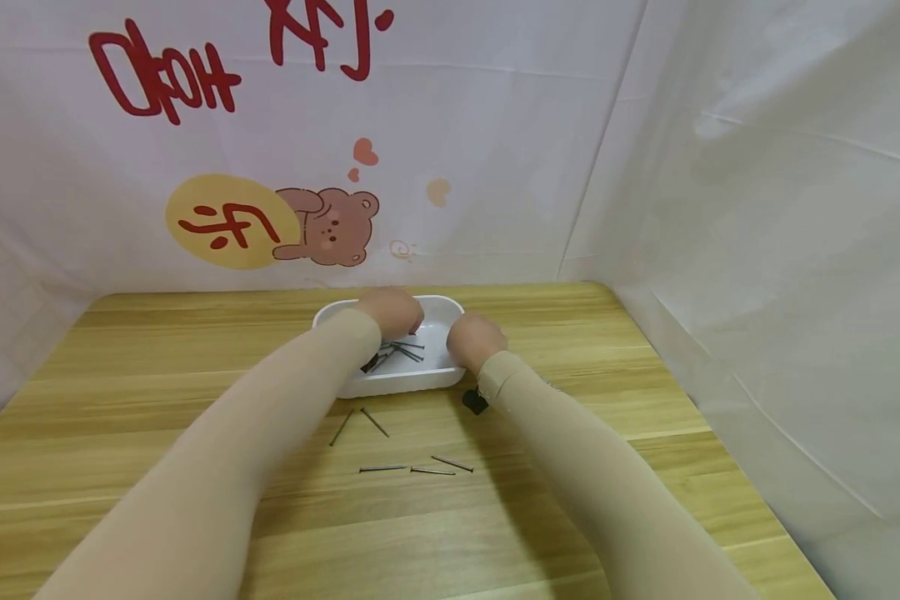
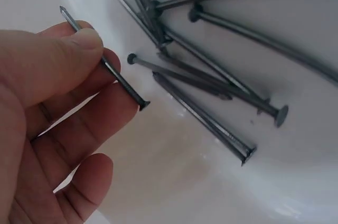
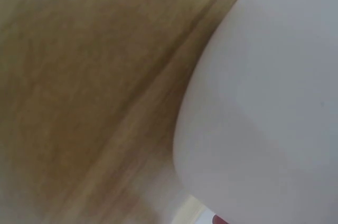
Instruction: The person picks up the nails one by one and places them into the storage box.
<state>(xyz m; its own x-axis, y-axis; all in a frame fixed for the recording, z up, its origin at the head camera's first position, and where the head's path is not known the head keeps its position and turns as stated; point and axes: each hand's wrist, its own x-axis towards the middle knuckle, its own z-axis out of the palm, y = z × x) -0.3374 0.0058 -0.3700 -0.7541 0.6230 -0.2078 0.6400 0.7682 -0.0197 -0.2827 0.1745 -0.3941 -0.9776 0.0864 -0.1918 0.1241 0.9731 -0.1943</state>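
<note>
A white tray [image 1: 401, 383] with rounded corners stands on the wooden table, several steel nails [image 1: 405, 350] lying loose inside it. My left hand [image 1: 393, 312] is over the tray. In the left wrist view its thumb and forefinger pinch one nail [image 2: 113, 71], pointed end up and head down, beside the pile of nails [image 2: 211, 71]. At the tray's right end, my right hand [image 1: 477, 340] grips the rim, its fingertips largely hidden in the head view. The tray's outer wall [image 3: 264, 102] fills much of the right wrist view.
In front of the tray several more nails [image 1: 382, 468] lie scattered on the wooden table [image 1: 195, 350]. A white printed sheet [image 1: 480, 125] hangs behind the table, and another white sheet [image 1: 765, 250] borders its right side.
</note>
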